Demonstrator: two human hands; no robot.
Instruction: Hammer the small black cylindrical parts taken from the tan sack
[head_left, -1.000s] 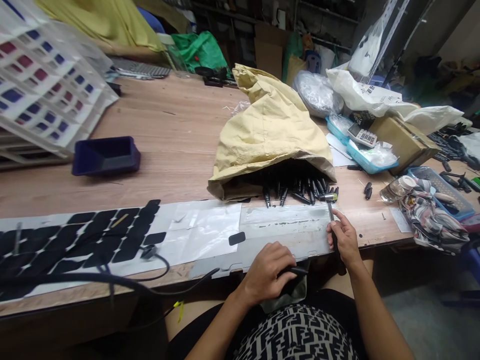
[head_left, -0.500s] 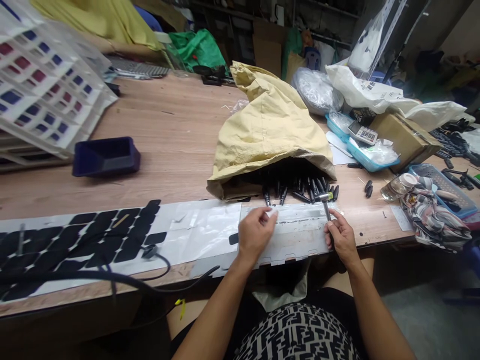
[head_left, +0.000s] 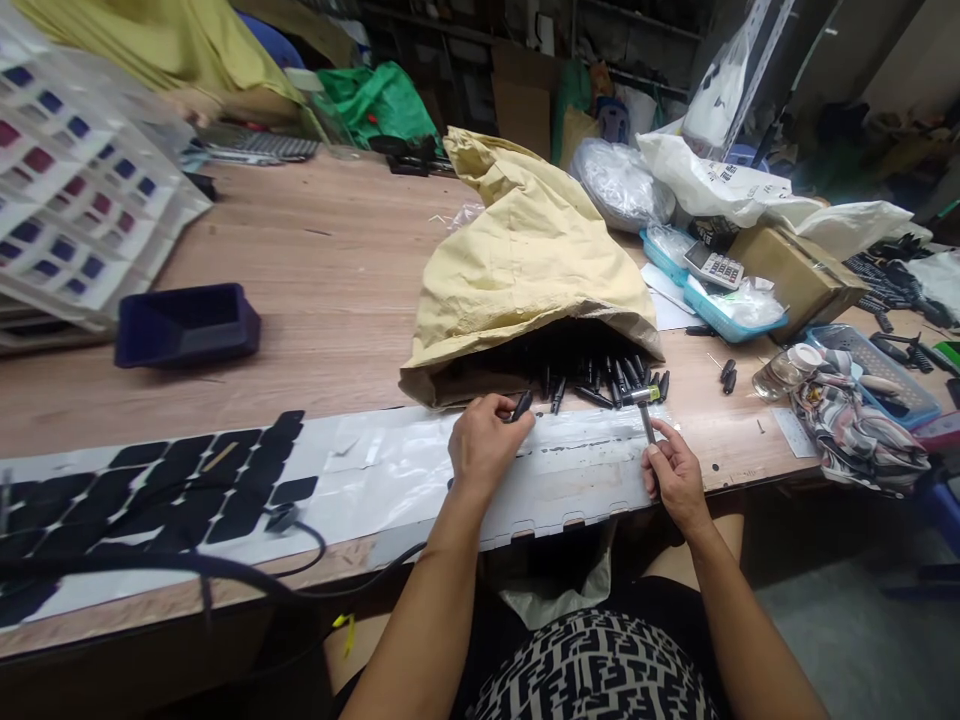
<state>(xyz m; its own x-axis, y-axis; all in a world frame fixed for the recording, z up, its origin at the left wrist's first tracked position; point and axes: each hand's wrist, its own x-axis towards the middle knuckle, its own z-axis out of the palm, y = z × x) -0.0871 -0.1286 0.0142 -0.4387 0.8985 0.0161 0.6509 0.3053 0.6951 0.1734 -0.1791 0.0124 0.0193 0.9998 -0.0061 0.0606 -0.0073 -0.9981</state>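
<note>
My left hand [head_left: 484,440] is closed on a small black tapered piece [head_left: 522,405], pinched between thumb and fingers just in front of the sack. A small hammer [head_left: 646,422] is gripped by its handle in my right hand [head_left: 673,468], its head raised toward the sack's mouth. Several like black pieces [head_left: 592,396] spill from the yellow sack [head_left: 536,265]. Under both hands lies a grey-white board [head_left: 577,478] at the table's front edge.
Flat black pieces [head_left: 176,480] lie in rows on a white sheet to the left, with a black cable [head_left: 247,580] across them. A dark blue bin [head_left: 187,330] stands behind. Blue baskets [head_left: 739,310], a jar [head_left: 786,370] and patterned cloth [head_left: 862,430] are at right. Another person's yellow sleeve [head_left: 225,60] shows far left.
My left hand has taken hold of a black piece near the sack and moved slightly left with it. The hammer stays in my right hand. The view has shifted a little.
</note>
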